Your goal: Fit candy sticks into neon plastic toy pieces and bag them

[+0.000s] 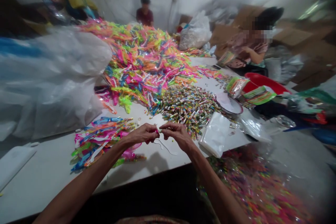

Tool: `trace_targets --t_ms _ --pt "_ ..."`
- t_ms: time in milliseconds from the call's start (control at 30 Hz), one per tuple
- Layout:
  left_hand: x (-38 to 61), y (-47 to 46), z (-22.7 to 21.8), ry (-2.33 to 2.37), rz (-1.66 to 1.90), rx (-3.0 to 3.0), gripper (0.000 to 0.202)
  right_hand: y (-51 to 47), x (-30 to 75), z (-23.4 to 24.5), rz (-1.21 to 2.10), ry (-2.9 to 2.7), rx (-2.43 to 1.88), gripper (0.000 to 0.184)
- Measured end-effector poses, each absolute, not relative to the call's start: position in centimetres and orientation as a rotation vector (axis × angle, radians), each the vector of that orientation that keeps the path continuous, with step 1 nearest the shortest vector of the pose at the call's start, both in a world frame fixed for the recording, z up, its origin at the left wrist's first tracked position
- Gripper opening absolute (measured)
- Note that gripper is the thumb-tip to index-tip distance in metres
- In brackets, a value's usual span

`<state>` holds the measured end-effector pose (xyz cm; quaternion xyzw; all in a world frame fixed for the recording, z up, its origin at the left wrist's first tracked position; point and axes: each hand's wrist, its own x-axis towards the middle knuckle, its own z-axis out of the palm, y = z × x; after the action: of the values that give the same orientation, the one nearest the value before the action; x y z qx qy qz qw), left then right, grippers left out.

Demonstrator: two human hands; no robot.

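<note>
Both hands are meeting just above the near edge of the table [47, 168]. The left hand [143, 134] and the right hand [176, 133] are pinching a small white and pink piece [158, 130], fingertips clamped on it, and a white string [165, 146] is trailing below it. A bundle of bright plastic strips [101, 138] is lying just left of the left hand. A heap of small tubes [187, 106] is sitting beyond the hands, and a stack of clear bags [215, 133] is resting at the near right corner.

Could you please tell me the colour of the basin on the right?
The basin is red; head view.
</note>
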<state>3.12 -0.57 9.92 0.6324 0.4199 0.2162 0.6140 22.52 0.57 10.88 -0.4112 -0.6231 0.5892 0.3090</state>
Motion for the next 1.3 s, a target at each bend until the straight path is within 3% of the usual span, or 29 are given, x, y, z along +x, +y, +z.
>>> trace_targets --t_ms 233,533,667,833,900,1000,1133,1300 --pt "2.9 -1.0 10.5 0.948 0.450 1.388 0.027 0.5 22.2 11.5 1.617 -1.582 -1.069 0.026" --pt "1.8 -1.1 9.6 0.857 0.325 1.388 0.028 0.5 22.0 11.5 1.633 -1.766 -1.044 0.019" --pt "1.4 -1.4 9.2 0.855 0.333 1.374 0.040 0.2 21.5 10.5 1.721 -1.741 -1.050 0.021" --pt "0.0 -2.0 9.5 0.974 0.361 1.715 0.043 0.3 19.7 8.7 1.786 -1.692 -1.060 0.025" --pt "-1.8 -2.0 10.2 1.109 0.307 1.976 0.042 1.3 19.5 7.8 1.779 -1.738 -1.049 0.038" --pt "-5.7 -0.8 11.3 1.382 0.078 2.324 0.040 3.9 20.9 5.9 1.410 -1.951 -1.249 0.053" --pt "-10.2 3.8 10.2 1.901 -0.053 2.434 0.021 7.1 24.4 2.5 0.431 -2.460 -1.698 0.039" --pt "-10.4 10.7 4.8 2.131 -0.084 2.344 0.045 8.4 25.3 0.0 0.055 -2.787 -1.664 0.047"
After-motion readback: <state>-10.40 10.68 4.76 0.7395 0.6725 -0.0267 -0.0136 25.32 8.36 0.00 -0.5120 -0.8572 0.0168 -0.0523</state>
